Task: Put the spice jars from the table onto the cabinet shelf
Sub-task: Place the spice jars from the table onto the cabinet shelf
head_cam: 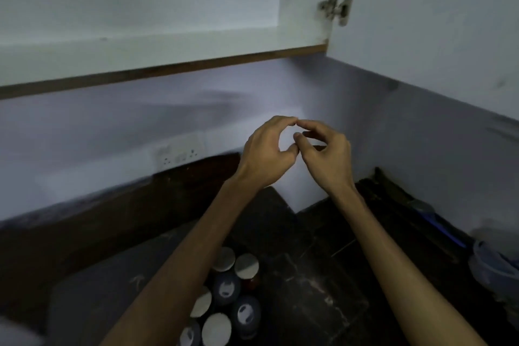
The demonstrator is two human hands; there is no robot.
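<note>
Several spice jars [226, 288] stand clustered on the dark table at the bottom centre, some with white lids, some with dark blue lids; my left forearm hides part of the cluster. Both hands are raised in front of the wall, well above the jars and below the cabinet shelf [140, 53]. My left hand [266, 153] and my right hand [327, 153] have curled fingers whose tips meet each other. Neither holds anything. The white shelf at upper left looks bare, with a brown front edge.
The cabinet door [427, 22] stands open at the right on a metal hinge [335, 8]. A wall socket [179, 153] sits left of the hands. A blue container [494, 267] rests at the right edge of the dark countertop [309, 289].
</note>
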